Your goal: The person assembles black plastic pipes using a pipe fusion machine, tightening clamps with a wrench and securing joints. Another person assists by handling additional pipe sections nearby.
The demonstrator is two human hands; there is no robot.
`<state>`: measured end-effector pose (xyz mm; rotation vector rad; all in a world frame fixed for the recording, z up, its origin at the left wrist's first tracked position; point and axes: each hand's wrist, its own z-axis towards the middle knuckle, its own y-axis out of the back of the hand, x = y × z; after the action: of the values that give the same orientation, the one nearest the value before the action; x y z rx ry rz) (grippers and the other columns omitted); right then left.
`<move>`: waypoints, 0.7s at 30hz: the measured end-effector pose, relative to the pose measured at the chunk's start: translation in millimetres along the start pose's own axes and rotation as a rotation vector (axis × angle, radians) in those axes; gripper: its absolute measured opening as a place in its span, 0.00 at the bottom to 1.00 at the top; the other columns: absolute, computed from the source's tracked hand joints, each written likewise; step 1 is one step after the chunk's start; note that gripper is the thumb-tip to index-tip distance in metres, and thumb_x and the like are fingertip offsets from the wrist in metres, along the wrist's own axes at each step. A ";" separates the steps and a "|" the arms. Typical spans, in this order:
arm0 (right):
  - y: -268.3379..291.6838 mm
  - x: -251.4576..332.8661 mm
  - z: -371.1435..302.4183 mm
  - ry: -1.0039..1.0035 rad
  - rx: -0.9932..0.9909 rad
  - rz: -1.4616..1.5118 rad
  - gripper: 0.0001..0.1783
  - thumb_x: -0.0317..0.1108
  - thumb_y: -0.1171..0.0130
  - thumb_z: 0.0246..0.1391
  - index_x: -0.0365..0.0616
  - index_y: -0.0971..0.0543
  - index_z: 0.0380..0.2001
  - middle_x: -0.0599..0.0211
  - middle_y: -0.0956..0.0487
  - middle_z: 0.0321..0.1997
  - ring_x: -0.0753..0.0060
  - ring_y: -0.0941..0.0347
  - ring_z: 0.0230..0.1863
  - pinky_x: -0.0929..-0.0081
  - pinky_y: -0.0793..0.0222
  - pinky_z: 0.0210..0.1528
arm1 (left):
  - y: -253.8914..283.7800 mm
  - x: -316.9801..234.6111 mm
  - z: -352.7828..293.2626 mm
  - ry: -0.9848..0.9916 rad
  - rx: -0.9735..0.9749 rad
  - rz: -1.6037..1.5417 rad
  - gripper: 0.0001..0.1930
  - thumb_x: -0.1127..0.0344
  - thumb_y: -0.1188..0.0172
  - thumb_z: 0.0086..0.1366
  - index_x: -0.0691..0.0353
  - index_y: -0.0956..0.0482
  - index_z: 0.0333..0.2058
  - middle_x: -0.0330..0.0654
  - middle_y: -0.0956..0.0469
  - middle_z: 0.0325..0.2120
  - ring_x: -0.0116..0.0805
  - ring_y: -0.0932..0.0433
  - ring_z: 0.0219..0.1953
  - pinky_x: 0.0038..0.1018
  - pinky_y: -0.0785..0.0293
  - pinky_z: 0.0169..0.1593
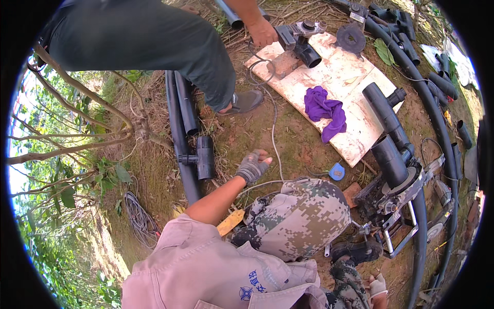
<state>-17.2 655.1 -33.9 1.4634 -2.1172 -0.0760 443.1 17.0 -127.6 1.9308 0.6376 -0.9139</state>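
Held gloved left hand (252,167) half-curled and empty, left of the blue tape measure (337,172). Had gloved right hand (378,286) below and right of the tape measure; could not make out its grip. Saw the black plastic pipe tee (205,154) farther left of the tape measure, near the left hand but untouched. Judged it stiff, smooth, fairly light, maybe slippery; thought it best taken around the thick barrel, not the short branch.
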 end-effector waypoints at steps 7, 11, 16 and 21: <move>-25.5 37.3 -66.8 -0.010 0.016 0.339 0.23 0.41 0.41 0.64 0.45 0.29 0.58 0.52 0.18 0.45 0.56 0.19 0.38 0.60 0.22 0.40 | 98.5 134.6 -94.3 0.602 -0.497 0.454 0.38 0.54 0.29 0.52 0.61 0.30 0.60 0.55 0.27 0.56 0.53 0.30 0.61 0.39 0.34 0.64; -32.6 95.8 -65.1 -0.012 -0.001 0.145 0.22 0.39 0.41 0.64 0.43 0.31 0.57 0.56 0.18 0.42 0.60 0.19 0.39 0.62 0.22 0.35 | 116.9 218.4 -76.3 0.629 -0.550 0.529 0.48 0.54 0.27 0.50 0.66 0.40 0.67 0.57 0.36 0.65 0.52 0.37 0.67 0.36 0.39 0.69; -37.6 102.5 -97.5 -0.041 -0.123 -0.014 0.18 0.40 0.40 0.62 0.38 0.28 0.46 0.58 0.17 0.41 0.62 0.20 0.39 0.64 0.23 0.34 | 101.5 196.5 -35.3 0.848 -0.361 0.418 0.63 0.49 0.23 0.43 0.54 0.55 0.73 0.55 0.37 0.65 0.50 0.33 0.65 0.36 0.35 0.67; -41.3 83.3 -116.9 -0.147 -0.064 -0.117 0.22 0.45 0.39 0.61 0.36 0.25 0.48 0.60 0.17 0.41 0.65 0.21 0.38 0.64 0.25 0.39 | 93.0 206.6 -4.4 0.965 -0.559 0.166 0.72 0.43 0.18 0.34 0.57 0.55 0.73 0.54 0.31 0.62 0.49 0.28 0.62 0.37 0.31 0.64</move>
<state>52.3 595.8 84.3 1.5856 -2.1213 -0.3011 635.2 -8.3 -244.9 1.7709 1.1052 0.3576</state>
